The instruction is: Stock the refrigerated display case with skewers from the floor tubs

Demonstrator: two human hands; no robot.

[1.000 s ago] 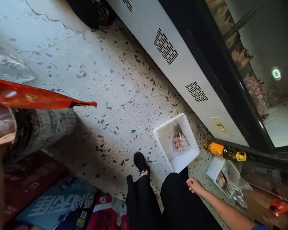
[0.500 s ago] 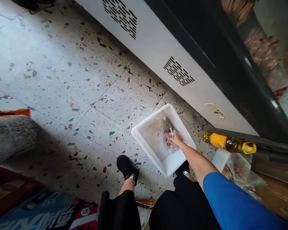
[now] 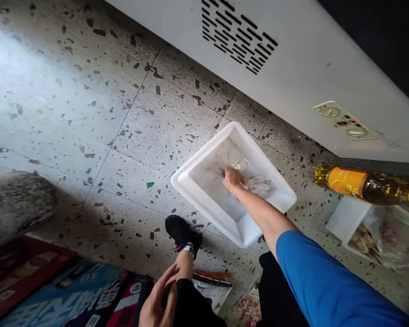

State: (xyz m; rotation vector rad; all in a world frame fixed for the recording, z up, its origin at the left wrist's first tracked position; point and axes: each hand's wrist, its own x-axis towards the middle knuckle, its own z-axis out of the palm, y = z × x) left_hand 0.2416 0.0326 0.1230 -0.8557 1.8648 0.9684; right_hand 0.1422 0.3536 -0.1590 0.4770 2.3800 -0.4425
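Observation:
My right hand [image 3: 232,178] reaches down into a white plastic tub [image 3: 204,200] on the floor, its fingers closed at one end of a clear plastic bag [image 3: 257,185]. Pale pinkish contents show through the bag, which lies on the tub bottom, partly behind my wrist. Something small and dark shows at the fingertips, too blurred to name. My left hand [image 3: 160,297] hangs over my left thigh at the bottom of the view, fingers stretched out and holding nothing.
A white cabinet [image 3: 286,91] with vents and dials runs along the upper right. Near its base lies an oil bottle [image 3: 361,184] above a small white container [image 3: 349,218] of skewers and plastic. Printed boxes [image 3: 71,290] lie lower left. My black shoe [image 3: 182,234] stands beside the tub.
My left hand has come into view at the bottom. My right hand has shifted leftward in the tub, and the bag now lies to its right. The view has moved closer to the cabinet.

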